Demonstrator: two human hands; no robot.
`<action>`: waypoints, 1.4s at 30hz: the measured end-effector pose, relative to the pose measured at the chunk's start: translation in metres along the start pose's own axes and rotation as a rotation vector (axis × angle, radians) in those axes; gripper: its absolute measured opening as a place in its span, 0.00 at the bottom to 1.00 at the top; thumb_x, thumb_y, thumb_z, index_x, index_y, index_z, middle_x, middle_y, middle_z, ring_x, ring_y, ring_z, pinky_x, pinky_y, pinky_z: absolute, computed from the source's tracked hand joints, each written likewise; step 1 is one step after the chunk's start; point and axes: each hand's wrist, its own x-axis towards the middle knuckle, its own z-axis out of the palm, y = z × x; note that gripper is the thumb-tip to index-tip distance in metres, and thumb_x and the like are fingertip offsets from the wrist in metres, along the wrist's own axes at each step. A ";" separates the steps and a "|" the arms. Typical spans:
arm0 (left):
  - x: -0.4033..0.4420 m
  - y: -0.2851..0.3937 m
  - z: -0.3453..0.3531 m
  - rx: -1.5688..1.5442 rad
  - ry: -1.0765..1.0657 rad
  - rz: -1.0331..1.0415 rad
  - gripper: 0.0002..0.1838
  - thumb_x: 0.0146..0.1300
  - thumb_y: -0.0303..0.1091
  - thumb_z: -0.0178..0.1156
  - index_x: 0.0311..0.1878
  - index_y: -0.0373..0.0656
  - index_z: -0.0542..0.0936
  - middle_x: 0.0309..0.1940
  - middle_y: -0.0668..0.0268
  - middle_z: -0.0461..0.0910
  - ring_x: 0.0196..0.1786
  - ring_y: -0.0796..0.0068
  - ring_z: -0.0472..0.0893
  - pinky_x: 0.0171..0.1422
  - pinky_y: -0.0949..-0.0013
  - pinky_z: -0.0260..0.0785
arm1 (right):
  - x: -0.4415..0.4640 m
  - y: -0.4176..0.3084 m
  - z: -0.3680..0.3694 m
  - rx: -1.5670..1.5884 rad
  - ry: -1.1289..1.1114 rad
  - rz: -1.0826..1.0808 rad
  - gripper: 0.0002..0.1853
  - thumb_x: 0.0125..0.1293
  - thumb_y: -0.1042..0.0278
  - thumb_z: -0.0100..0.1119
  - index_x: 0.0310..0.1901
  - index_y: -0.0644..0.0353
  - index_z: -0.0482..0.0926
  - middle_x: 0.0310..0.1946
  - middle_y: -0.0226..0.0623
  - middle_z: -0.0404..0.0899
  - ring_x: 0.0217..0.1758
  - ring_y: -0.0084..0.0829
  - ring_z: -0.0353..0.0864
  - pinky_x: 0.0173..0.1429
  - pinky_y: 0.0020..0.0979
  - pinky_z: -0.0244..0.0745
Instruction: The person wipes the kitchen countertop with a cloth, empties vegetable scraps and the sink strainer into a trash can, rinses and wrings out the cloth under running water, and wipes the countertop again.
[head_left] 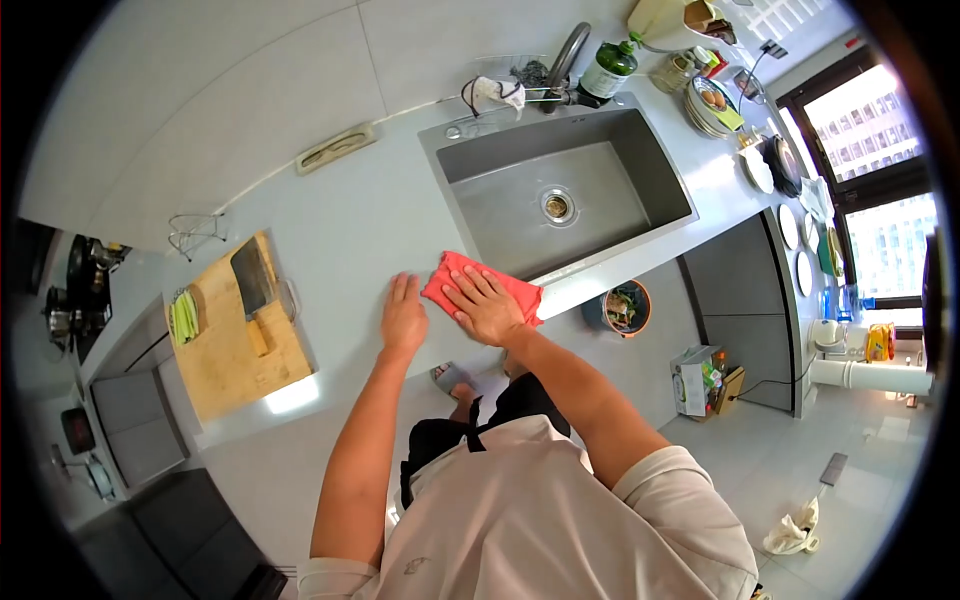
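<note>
A red cloth (515, 290) lies folded on the grey counter (350, 220), at the sink's near left corner. Pressed flat on top of it is my right hand (485, 308), fingers stretched out. My left hand (404, 318) rests on the bare counter just left of the cloth, its fingers straight and holding nothing. Beyond the cloth is the grey sink (540, 180) with a drain in its floor. To the left a wooden cutting board (225, 350) carries a cleaver (253, 285) and cut green vegetable pieces (184, 316).
Behind the sink stand a faucet (568, 60) and a green soap bottle (607, 72). Stacked plates (705, 110) sit on the right counter. A waste bin (640, 318) is on the floor below the sink's front edge. A wire rack (195, 235) stands near the wall.
</note>
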 end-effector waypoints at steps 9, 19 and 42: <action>0.016 0.042 0.006 0.052 0.079 0.136 0.30 0.70 0.31 0.63 0.75 0.47 0.73 0.67 0.52 0.74 0.68 0.49 0.75 0.70 0.50 0.70 | -0.060 -0.011 -0.001 -0.042 0.434 0.957 0.31 0.67 0.52 0.69 0.67 0.61 0.76 0.75 0.60 0.64 0.75 0.63 0.63 0.75 0.56 0.63; -0.007 0.071 0.031 -0.023 -0.185 -0.096 0.33 0.66 0.32 0.67 0.75 0.45 0.71 0.55 0.51 0.77 0.56 0.50 0.80 0.59 0.51 0.76 | -0.080 0.036 -0.020 0.320 0.294 0.796 0.14 0.62 0.67 0.71 0.47 0.58 0.80 0.38 0.46 0.84 0.46 0.52 0.83 0.50 0.51 0.77; 0.021 0.270 0.140 0.334 -0.325 0.533 0.40 0.65 0.21 0.54 0.82 0.50 0.64 0.84 0.65 0.59 0.85 0.56 0.58 0.86 0.53 0.55 | -0.209 0.221 -0.066 0.047 0.161 0.370 0.25 0.76 0.60 0.56 0.74 0.42 0.75 0.77 0.32 0.69 0.83 0.40 0.62 0.83 0.45 0.60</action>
